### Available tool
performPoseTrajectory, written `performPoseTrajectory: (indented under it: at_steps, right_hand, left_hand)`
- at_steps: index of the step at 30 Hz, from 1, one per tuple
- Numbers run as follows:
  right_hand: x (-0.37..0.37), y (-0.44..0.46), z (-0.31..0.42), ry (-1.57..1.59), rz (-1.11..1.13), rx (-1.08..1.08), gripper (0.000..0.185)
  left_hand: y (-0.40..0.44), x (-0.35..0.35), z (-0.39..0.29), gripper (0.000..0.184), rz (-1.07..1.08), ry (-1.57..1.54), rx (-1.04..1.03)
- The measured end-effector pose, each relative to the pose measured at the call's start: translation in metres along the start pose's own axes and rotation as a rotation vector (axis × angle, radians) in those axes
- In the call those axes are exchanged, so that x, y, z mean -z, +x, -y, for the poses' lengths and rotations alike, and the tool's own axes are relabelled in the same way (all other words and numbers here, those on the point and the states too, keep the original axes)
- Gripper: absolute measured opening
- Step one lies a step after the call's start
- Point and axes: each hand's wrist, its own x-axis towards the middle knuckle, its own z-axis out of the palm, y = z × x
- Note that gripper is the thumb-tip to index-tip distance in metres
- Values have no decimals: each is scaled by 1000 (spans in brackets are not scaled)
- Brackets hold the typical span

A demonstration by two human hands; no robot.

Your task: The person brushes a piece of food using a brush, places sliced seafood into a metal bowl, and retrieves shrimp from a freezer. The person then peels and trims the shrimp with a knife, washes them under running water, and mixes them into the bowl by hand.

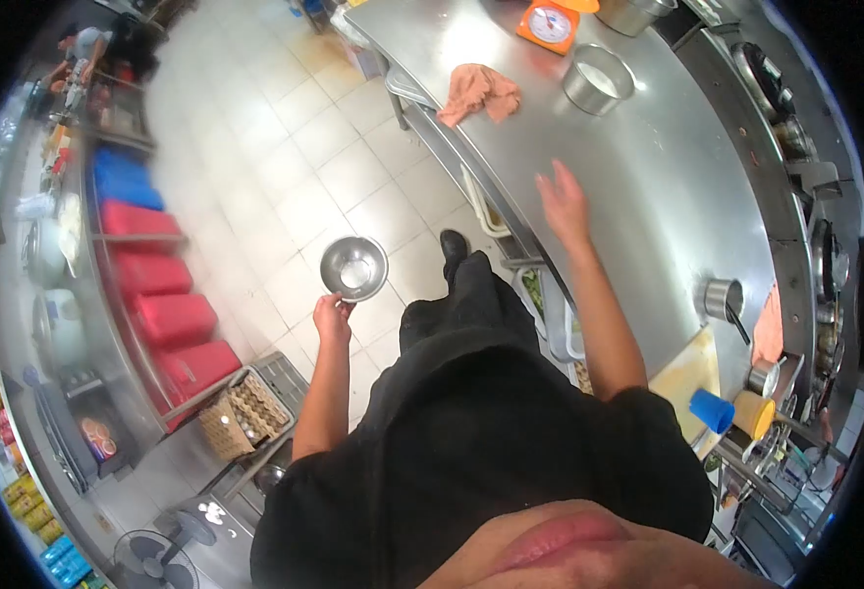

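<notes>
My left hand (332, 318) grips the near rim of a metal mixing bowl (369, 257), held out over the tiled floor. Nothing but some shine shows inside the bowl. My right hand (564, 204) is above the steel table (648, 211), fingers stretched apart, holding nothing. Beyond it on the table lie a crumpled orange cloth (481, 93) and a metal pot (597, 82) with something white in it. An orange kitchen scale (550, 24) stands farther back.
A small saucepan (723, 298), a cutting board (687, 383) and a blue cup (711, 410) are at the table's right. Red bins (177, 319) line the left counter, near egg trays (245, 412). White tubs (556, 314) sit under the table edge. Another person (88, 47) stands far left.
</notes>
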Motion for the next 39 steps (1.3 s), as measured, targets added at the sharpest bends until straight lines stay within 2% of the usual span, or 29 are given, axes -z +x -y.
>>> performPoseTrajectory:
  at_steps: [2,4,5,7,11,12,13,14,16,17,19,20,21,22,23,24,25,26,27,30,32,34,35,36,37,38,39]
  right_hand:
    - [-79,79,12,-136,-110,55,59]
    - [-128,164,52,-39,58,13,67]
    - [-165,189,57,-189,-63,-39,68]
    - [-234,253,63,-491,-316,-138,70]
    - [-312,397,62,-384,-144,-80,67]
    - [-330,438,65,-356,-82,-71,67]
    - [-353,472,65,-404,-175,41,73]
    - [-375,495,61,-440,-181,90,66]
    - [-390,532,104,-521,-189,188,52]
    - [-395,546,121,-558,-59,166,44]
    - [-403,565,152,-625,193,112,28]
    - [-417,568,151,-546,91,193,17]
    - [-487,592,86,-595,53,573,17]
    - [-482,576,103,-632,253,573,16]
    - [-486,555,106,-488,77,628,16]
    - [-477,532,115,-413,124,568,15]
    - [-476,512,111,-219,-85,688,12]
    - [-456,491,117,-128,-60,664,13]
    - [-438,470,122,-134,-106,592,19]
    - [-375,433,99,-200,-90,467,23]
    - [-321,401,81,-332,-244,356,23]
    - [-258,360,57,-434,-309,263,31]
    - [-229,334,36,-483,-357,206,33]
    - [-201,305,22,-601,-366,45,35]
    - [-178,271,10,-656,-426,-82,38]
    - [-145,257,62,-741,-453,-185,39]
    - [-125,237,55,-812,-375,-354,38]
  left_hand:
    - [25,-1,-9,14,4,38,-29]
    - [49,-5,-20,14,-19,19,-48]
    - [57,-6,-26,14,-35,12,-53]
    - [74,-12,-42,15,-41,207,-140]
    - [109,-7,-73,12,-28,618,-184]
    - [120,-29,-91,11,-94,317,-64]
    - [129,-52,-110,10,-193,5,27]
    - [135,-74,-126,9,-215,-20,-8]
    - [143,-102,-153,8,-257,-70,-69]
    - [161,-86,-151,7,-279,-55,-65]
    - [173,-118,-170,7,-260,-74,-107]
    - [178,-136,-182,8,-244,-78,-126]
    - [191,-143,-188,8,-246,-70,-124]
    - [204,-146,-189,9,-245,-61,-119]
    - [217,-149,-191,10,-243,-48,-113]
    - [235,-157,-196,11,-204,-54,-101]
    - [253,-167,-202,11,-164,-58,-84]
    - [269,-172,-207,12,-125,-58,-61]
    - [294,-176,-209,12,-67,113,-115]
    - [368,-191,-222,12,139,514,-232]
    - [404,-227,-244,13,265,585,-234]
    - [435,-272,-268,16,382,610,-216]
    - [447,-301,-282,17,379,416,-79]
    - [458,-330,-296,18,352,220,51]
    - [473,-350,-308,18,368,208,54]
    - [487,-365,-317,19,367,202,58]
    - [496,-384,-325,19,397,218,56]
